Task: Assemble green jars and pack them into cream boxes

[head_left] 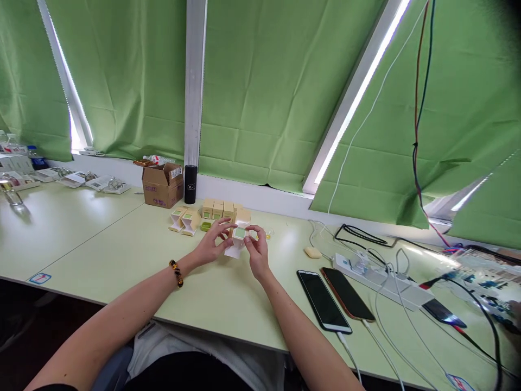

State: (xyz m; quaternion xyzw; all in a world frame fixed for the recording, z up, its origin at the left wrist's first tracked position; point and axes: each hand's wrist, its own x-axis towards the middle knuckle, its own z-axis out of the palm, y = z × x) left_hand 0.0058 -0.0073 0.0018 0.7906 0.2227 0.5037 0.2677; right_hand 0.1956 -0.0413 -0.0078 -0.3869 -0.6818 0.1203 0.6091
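Note:
Both hands meet over the table around a small paper box [234, 251] with white flaps and a pale green square on top. My left hand [210, 244] curls its fingers and thumb at the box's left side. At its right edge, my right hand [257, 254] pinches it between thumb and fingers. Just left of the hands lies a small green container [206, 226]. Two similar boxes with folded white flaps, one of them a tan box [190, 221], stand further left. Behind the hands is a row of several small tan boxes [217, 208].
A cardboard carton [163, 186] and a black cylinder [190, 184] stand at the back. To the right lie a white-framed phone [323, 300], a brown-edged phone [347, 293], a power strip [382, 282] with tangled cables, and a small beige block [312, 252].

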